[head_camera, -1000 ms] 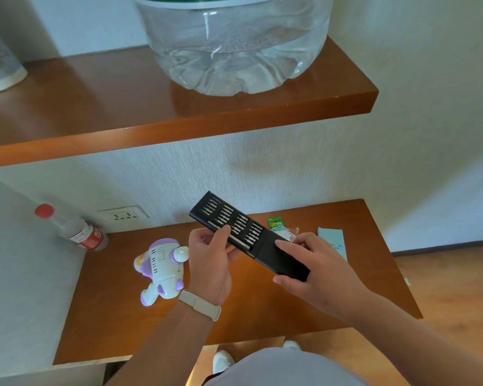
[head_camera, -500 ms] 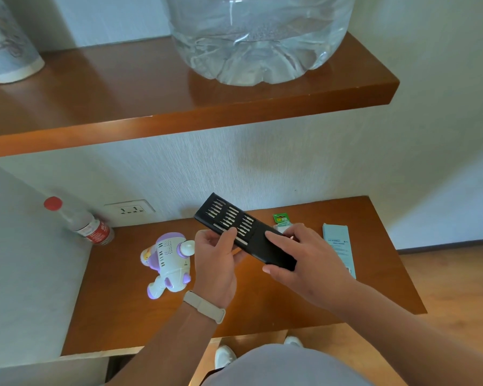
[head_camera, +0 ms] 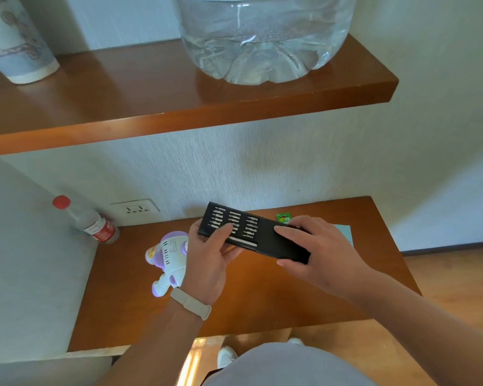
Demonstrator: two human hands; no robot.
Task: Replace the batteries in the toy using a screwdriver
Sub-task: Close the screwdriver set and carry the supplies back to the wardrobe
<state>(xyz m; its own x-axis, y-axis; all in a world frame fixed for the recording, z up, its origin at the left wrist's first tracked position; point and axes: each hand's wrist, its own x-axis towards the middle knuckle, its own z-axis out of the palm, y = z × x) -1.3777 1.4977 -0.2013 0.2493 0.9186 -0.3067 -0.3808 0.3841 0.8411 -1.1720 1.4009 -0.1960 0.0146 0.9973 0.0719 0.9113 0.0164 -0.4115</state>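
Note:
A black screwdriver bit case (head_camera: pixel 246 229) is held above the lower wooden shelf (head_camera: pixel 262 296), its inner tray slid out to the left with rows of metal bits showing. My left hand (head_camera: pixel 209 260) grips the tray end, thumb lying across the bits. My right hand (head_camera: pixel 315 246) clasps the black sleeve at the right end. A white and purple toy (head_camera: pixel 169 257) lies on the shelf just left of my left wrist, partly hidden by it. A green battery pack (head_camera: pixel 283 218) peeks out behind the case.
A pale blue box (head_camera: pixel 346 232) lies behind my right hand. A red-capped bottle (head_camera: pixel 92 222) leans in the left corner beside a wall socket (head_camera: pixel 135 208). The upper shelf (head_camera: pixel 179 115) carries a large water jug (head_camera: pixel 262 37) and a patterned cup (head_camera: pixel 17 45).
The case has levelled out and the tray sits a little further into the sleeve. Both hands stay on it. The camera view has shifted downward.

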